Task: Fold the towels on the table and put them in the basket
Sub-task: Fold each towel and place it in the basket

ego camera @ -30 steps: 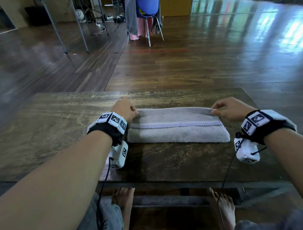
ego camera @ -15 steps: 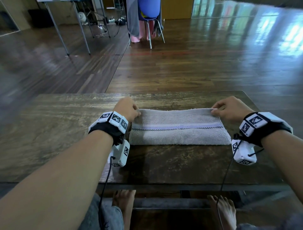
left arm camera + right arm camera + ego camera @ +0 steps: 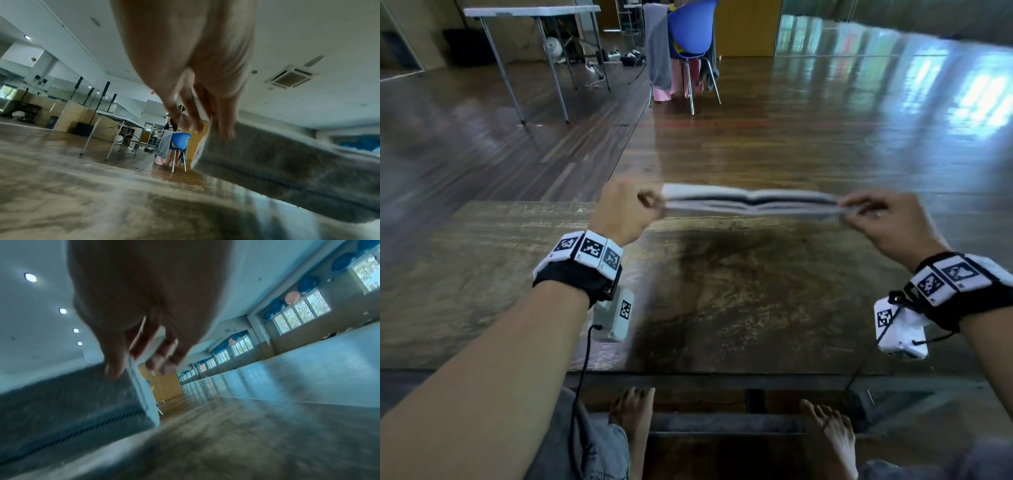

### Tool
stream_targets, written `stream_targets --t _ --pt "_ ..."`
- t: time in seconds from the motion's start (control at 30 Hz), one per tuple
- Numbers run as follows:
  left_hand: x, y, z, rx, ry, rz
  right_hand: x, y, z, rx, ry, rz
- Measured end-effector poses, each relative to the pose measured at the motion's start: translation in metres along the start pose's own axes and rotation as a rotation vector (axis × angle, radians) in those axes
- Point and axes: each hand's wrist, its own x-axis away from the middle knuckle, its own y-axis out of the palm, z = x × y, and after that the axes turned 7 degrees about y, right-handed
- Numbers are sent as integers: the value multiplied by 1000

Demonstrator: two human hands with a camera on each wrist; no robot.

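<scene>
Wooden table (image 3: 722, 308): broad rectangular top, worn and mottled brown, with bare surface beneath and on both sides of my hands; its near edge runs above my bare feet (image 3: 633, 411). Folded grey towel (image 3: 751, 204): terry cloth, long and narrow, seen edge-on as stacked layers, lifted clear of the tabletop over the far edge and stretched level between my hands; a dark stitched band shows on its underside in both wrist views. My left hand (image 3: 625, 209): fingers curled, pinching the towel's left end. My right hand (image 3: 890, 222): fingers and thumb pinching the right end. Polished plank floor (image 3: 825, 120) lies open beyond
</scene>
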Motion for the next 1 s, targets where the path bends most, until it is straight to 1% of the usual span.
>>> stream_targets --t 0.07,0.1,0.13,0.17,0.27,0.37,0.5,0.63,0.8,0.87,0.93,1.0 --pt "10 7 -8 -56 -123 -337 15 5 14 99 145 -271" --pt "15 13 -13 -81 -179 -455 21 9 20 156 206 -358" --pt "19 19 -16 -91 -234 -514 26 13 26 215 249 -393" --pt "22 25 -19 -93 -286 -524 28 18 30 246 282 -389" --pt "22 42 -23 -137 -410 -495 27 31 33 377 386 -363" --pt "19 54 -20 -208 -470 -473 25 42 25 484 470 -390" --pt "16 62 -20 -227 -532 -443 23 46 15 509 541 -398" --pt "15 63 -19 -198 -589 -434 23 46 8 496 549 -394" --pt "9 44 -9 -139 -628 -373 21 37 7 418 511 -294" --pt "5 34 -8 -83 -642 -344 16 30 6 355 511 -282" --pt "6 29 -6 -39 -658 -335 15 24 7 309 523 -324" --pt "10 29 -6 -45 -670 -369 17 21 9 301 556 -415"
